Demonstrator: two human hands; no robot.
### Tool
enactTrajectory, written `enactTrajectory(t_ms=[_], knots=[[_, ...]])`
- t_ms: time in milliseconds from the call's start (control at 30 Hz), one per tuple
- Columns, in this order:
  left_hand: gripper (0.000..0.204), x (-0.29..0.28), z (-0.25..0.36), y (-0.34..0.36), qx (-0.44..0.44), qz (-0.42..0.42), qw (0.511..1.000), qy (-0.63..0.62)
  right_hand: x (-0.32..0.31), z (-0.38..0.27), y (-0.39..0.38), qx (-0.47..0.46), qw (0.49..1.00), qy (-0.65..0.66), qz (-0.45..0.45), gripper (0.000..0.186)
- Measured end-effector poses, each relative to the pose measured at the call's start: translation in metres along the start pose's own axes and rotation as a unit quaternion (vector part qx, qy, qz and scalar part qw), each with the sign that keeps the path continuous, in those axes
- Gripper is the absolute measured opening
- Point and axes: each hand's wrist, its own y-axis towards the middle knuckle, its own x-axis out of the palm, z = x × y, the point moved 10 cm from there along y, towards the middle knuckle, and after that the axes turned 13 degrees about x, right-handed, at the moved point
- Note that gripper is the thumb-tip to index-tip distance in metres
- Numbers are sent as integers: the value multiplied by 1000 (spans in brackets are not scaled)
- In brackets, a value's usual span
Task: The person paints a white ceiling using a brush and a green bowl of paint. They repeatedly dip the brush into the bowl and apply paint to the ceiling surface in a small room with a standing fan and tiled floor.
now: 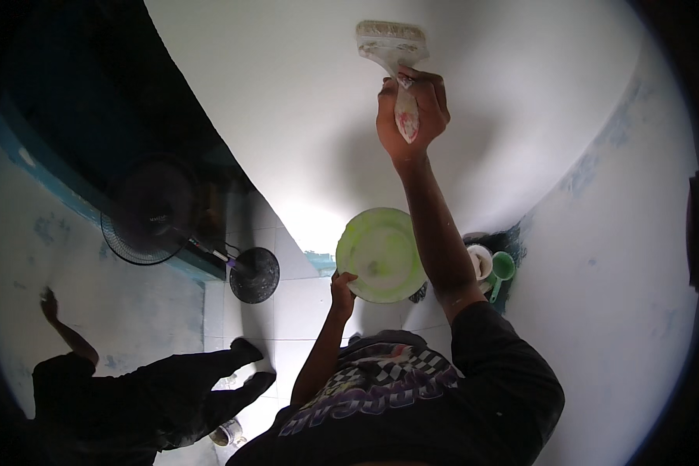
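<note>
My right hand (423, 105) is raised high against the white wall, its fingers wrapped round the handle of a wide, paint-smeared paintbrush (392, 50). The bristle end points up and lies at or close to the wall; whether it touches, I cannot tell. Lower down, my left hand (342, 295) grips the near-left rim of a light green plate (380, 252), thumb on top. Whitish smears cover the plate's inside. My right forearm passes close by the plate's right edge.
A black pedestal fan (151, 210) stands at the left on a round base (254, 276). Beyond it, a co-worker in dark clothes (171, 396) reaches to the left wall. A green dipper (502, 266) and a white container (480, 260) sit in the right corner.
</note>
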Motion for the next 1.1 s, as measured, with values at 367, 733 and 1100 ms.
enactTrajectory(t_ms=[367,733,1100], knots=[[45,11,17,-10,19,10,999,-26,-15,104,-203,334,891,-111,-285,14],[42,-14,6,-27,26,73,996,-51,38,-41,-9,10,994,102,-42,21],[50,-30,-13,-18,-7,56,998,4,-21,82,-192,272,935,-99,-204,17]])
